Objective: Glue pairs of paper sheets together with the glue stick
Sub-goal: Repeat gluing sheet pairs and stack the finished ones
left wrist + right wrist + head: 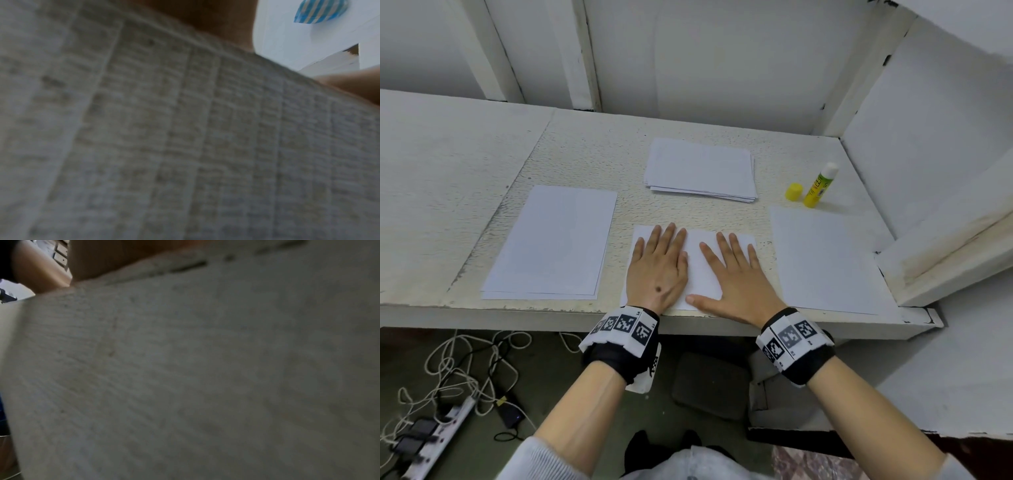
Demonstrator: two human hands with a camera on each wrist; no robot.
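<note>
**Inspector:** Grip first. The left hand (656, 270) and the right hand (736, 274) both lie palm-down with fingers straight and slightly spread, flat on the centre sheet (697, 270). Nothing is pinched or curled round. Both wrist views are blurred, close-up surface and confirm nothing more.

**Clerk:** And the step?

**Inspector:** In my judgement, pressing. The centre sheet sits at the near edge of the table (592, 150), and flat palms on it suggest a pair being smoothed together. Whether two layers lie under the hands I cannot tell.

**Clerk:** The glue?

**Inspector:** The glue stick (820, 185) stands uncapped at the far right, leaning slightly, its yellow cap (793, 192) just beside it, well apart from both hands. Untouched at present.

**Clerk:** Remaining stock?

**Inspector:** A stack of sheets (700, 169) lies beyond the hands. A left pile (551, 243) shows more than one edge; a single-looking right sheet (825, 260) lies below the glue stick.

**Clerk:** Next move?

**Inspector:** Probably clear the pressed pair aside, then draw a fresh sheet to the centre. The right hand is nearer the glue stick. Care needed: an upright, open stick tips easily, and thin paper creases if dragged.
</note>
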